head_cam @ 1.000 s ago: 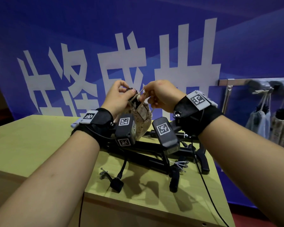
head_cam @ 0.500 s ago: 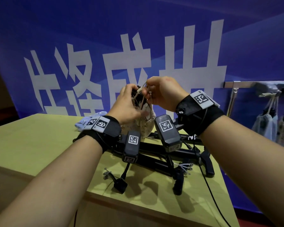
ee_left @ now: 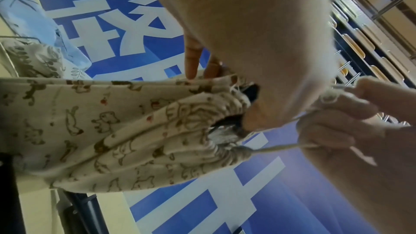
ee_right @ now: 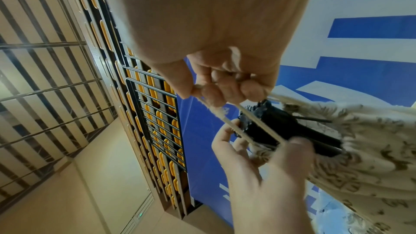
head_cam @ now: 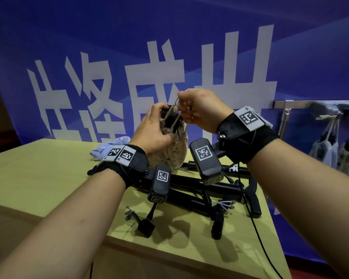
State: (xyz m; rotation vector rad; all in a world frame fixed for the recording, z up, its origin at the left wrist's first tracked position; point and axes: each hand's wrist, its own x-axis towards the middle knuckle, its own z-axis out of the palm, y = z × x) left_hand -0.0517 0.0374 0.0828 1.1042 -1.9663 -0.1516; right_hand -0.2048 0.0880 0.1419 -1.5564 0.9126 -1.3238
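In the head view a cream printed cloth pouch (head_cam: 175,156) is gripped by the left hand (head_cam: 153,129) above a yellow-green table (head_cam: 48,178); its animal print is resolved from the left wrist, its pale cords (ee_right: 261,123), pinched by the right hand (ee_right: 225,81), from the right.

We count one animal-print pouch (head_cam: 175,156), one leaf-print pouch (ee_left: 29,56), one pale blue pouch (head_cam: 109,148) and two hanging pouches (head_cam: 322,152) on one rail (head_cam: 294,104).
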